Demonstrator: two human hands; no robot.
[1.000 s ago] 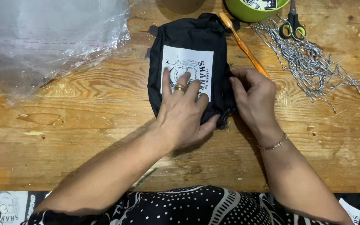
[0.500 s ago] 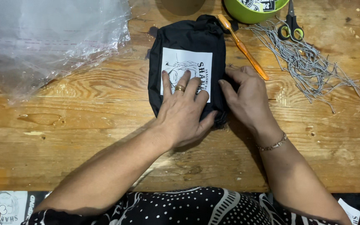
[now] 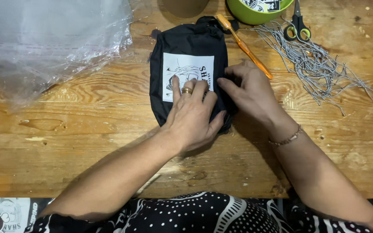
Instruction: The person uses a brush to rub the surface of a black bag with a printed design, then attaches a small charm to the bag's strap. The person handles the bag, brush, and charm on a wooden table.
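A folded black garment (image 3: 182, 47) with a white printed square (image 3: 182, 69) lies on the wooden table (image 3: 65, 129). My left hand (image 3: 193, 114), a ring on one finger, presses flat on the garment's near half, fingers spread over the print's lower edge. My right hand (image 3: 249, 92), a bracelet at its wrist, rests on the garment's right edge with the fingers curled onto the black cloth. Whether those fingers pinch the cloth is hidden.
A heap of clear plastic bags (image 3: 44, 39) fills the far left. An orange stick (image 3: 244, 45) lies beside the garment. A green bowl (image 3: 255, 11), green-handled scissors (image 3: 298, 23) and a bundle of grey cords (image 3: 320, 64) sit at the far right.
My right hand has slid up along the garment's right edge, away from me. The loose black fold at the lower right is now tucked in. My left hand stays pressed down.
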